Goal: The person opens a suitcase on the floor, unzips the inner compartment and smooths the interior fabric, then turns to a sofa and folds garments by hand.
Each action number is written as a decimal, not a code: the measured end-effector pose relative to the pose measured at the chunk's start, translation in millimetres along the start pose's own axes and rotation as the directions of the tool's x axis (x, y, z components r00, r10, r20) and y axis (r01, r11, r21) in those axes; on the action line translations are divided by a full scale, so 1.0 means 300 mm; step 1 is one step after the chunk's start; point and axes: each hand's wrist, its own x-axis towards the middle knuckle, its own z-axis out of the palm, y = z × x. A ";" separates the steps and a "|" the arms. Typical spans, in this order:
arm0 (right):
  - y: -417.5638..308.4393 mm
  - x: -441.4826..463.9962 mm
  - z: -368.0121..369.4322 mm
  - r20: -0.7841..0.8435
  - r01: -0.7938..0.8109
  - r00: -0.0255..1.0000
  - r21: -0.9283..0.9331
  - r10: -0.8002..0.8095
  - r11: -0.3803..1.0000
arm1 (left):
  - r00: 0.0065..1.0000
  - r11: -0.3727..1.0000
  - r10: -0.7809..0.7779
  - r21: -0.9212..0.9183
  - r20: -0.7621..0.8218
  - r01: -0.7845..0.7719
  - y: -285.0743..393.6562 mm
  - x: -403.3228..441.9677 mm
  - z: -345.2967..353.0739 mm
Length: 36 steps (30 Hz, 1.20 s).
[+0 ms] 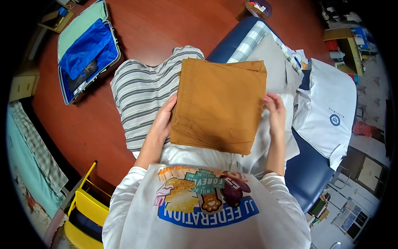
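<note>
A folded pair of brown trousers (219, 106) is held up in front of my chest, squared into a flat bundle. My left hand (165, 117) grips its left edge, with the fingers hidden under the cloth. At the right edge, my right hand (275, 111) has its curled fingertips on the fabric. Beneath and to the left of the bundle spreads a grey-and-white striped garment (139, 93). White cloth (195, 157) shows between the trousers and my shirt.
Pale grey clothing (269, 54) and a white garment with a round blue emblem (325, 108) lie on a dark blue padded seat (304, 178). On the red floor an open suitcase (118, 56) contains blue cloth. A yellow folding chair (89, 207) stands at lower left.
</note>
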 end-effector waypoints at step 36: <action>-0.184 -0.373 0.395 0.404 0.512 0.830 -0.279 -0.384 0.813 | 0.938 0.703 0.324 0.632 0.125 -0.327 -0.024 -0.109 0.303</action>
